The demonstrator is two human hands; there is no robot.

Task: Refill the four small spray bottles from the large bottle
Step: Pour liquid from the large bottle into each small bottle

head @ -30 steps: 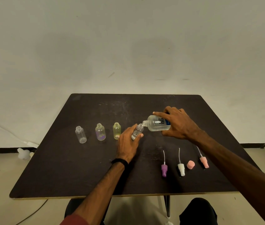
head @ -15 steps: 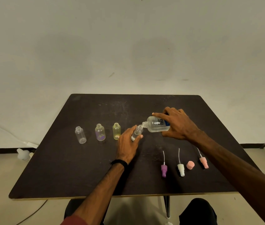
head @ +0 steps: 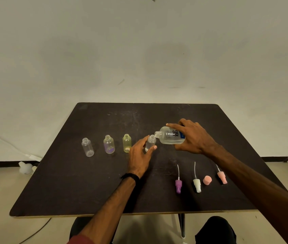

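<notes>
Left hand grips small clear spray bottle, upright, slightly tilted right. Just right, touching mouth to mouth: large bottle, long axis near horizontal, neck pointing left, grasped by right hand. Three open small bottles stand left, well apart. Dark table; pale wall behind.

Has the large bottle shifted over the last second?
No. The large bottle stays tipped with its neck at the small bottle, same spot relative to the yellow bottle.
</notes>
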